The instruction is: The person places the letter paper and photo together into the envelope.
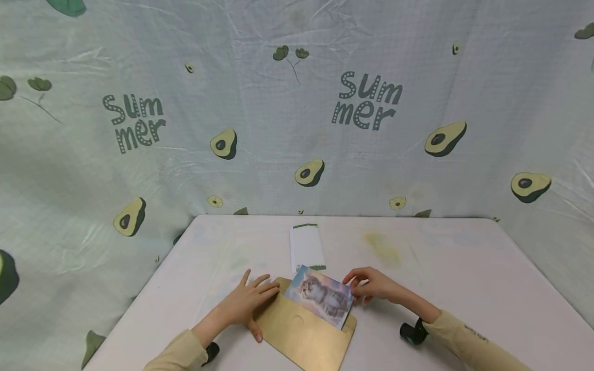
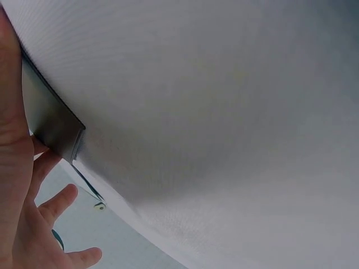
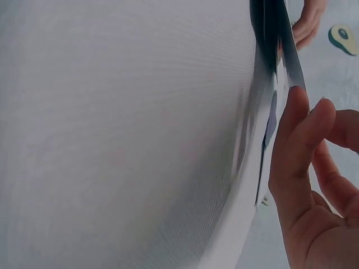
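Head view, bottom centre: our left hand (image 1: 248,304) presses flat on the kraft-brown paper envelope (image 1: 303,335), while our right hand (image 1: 373,285) pinches the thin glossy cat-photo card (image 1: 322,297) by its right edge. It's probably light, bendy and slippery, so we'd grip edges.

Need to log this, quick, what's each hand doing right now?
Left hand: open, pressing flat on the envelope.
Right hand: pinching the cat card.

A kitten postcard (image 1: 325,296) is pinched by the right hand (image 1: 373,285) over a kraft envelope (image 1: 301,330), pressed flat by the left hand (image 1: 248,304) near the desk's front edge.
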{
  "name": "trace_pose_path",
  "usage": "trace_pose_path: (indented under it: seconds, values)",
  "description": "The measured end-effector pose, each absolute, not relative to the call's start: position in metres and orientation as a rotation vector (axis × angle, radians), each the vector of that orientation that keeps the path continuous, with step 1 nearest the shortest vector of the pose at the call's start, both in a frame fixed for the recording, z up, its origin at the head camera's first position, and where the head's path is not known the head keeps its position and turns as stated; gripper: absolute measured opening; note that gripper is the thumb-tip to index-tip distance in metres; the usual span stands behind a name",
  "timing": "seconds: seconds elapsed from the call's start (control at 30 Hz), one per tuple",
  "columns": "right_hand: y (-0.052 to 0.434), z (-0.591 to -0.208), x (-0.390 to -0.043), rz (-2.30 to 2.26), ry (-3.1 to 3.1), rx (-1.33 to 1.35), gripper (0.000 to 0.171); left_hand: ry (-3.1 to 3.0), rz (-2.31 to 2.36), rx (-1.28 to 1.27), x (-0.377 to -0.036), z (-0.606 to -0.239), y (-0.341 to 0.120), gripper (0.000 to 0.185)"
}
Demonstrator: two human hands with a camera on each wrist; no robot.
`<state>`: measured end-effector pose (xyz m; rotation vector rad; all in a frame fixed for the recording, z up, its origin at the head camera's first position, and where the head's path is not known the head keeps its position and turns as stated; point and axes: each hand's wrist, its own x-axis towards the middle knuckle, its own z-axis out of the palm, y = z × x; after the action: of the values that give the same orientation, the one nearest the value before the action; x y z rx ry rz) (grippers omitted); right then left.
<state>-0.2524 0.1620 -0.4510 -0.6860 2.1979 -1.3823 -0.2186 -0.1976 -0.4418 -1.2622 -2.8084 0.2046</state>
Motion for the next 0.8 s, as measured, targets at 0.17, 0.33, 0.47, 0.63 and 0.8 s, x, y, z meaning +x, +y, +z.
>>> trace_pose_path:
  seconds: [0.17,0.33,0.47,0.63,0.8]
  values:
    - [0.161,-0.450,-0.253,-1.375,2.181,-0.693,0.022,-2.815,0.230,-1.256,-0.220,-0.444,-0.200,0.112]
    - [0.159,-0.451,-0.254,-1.361,2.166,-0.689,0.022,-2.824,0.240,-1.256,-0.220,-0.443,-0.200,0.112]
    - [0.157,-0.449,-0.253,-1.354,2.138,-0.688,0.023,-2.816,0.232,-1.260,-0.219,-0.442,-0.200,0.112]
    - [0.154,-0.446,-0.252,-1.362,2.055,-0.706,0.027,-2.789,0.230,-1.271,-0.220,-0.443,-0.201,0.112]
    - [0.151,-0.447,-0.252,-1.355,1.987,-0.736,0.029,-2.732,0.230,-1.290,-0.220,-0.444,-0.200,0.111]
